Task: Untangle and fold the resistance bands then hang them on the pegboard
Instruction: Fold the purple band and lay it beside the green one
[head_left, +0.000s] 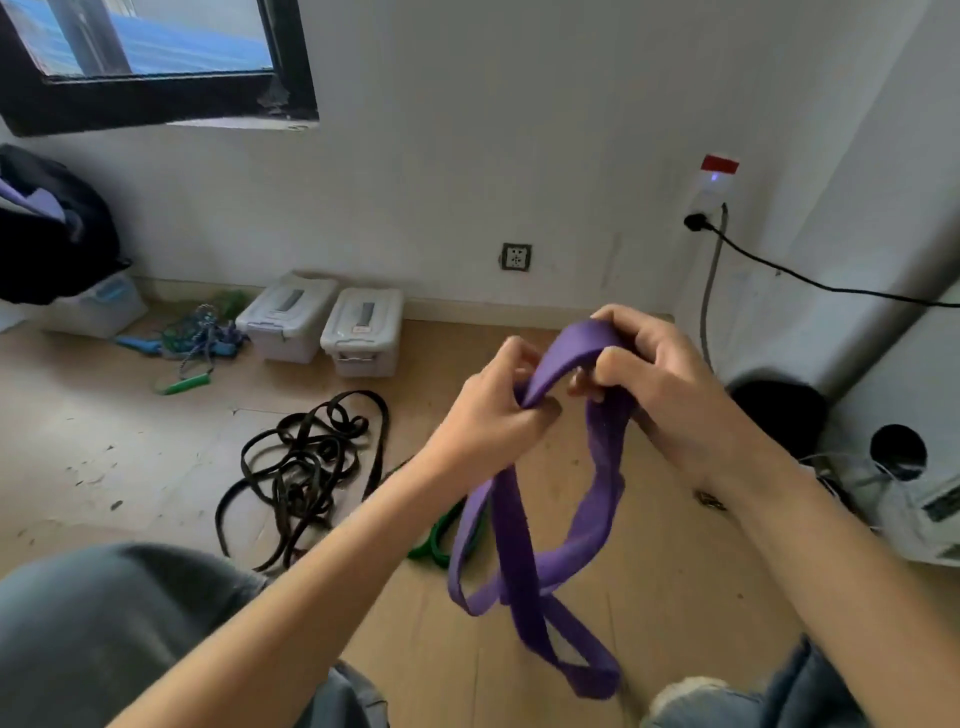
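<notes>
A wide purple resistance band (519, 561) hangs in twisted loops in front of me, its top arched between my hands. My left hand (493, 405) pinches the band at the left end of the arch. My right hand (649, 374) grips it at the right end, fingers curled round it. A tangled black band (306, 467) lies on the wooden floor to the left. A green band (436, 540) lies on the floor, partly hidden behind my left forearm and the purple loops. No pegboard is in view.
Two lidded plastic boxes (332, 327) stand by the wall, beside a heap of blue and green cords (197, 343). A white appliance (924, 509) and a black cable (810, 280) are at the right. My knees are at the bottom.
</notes>
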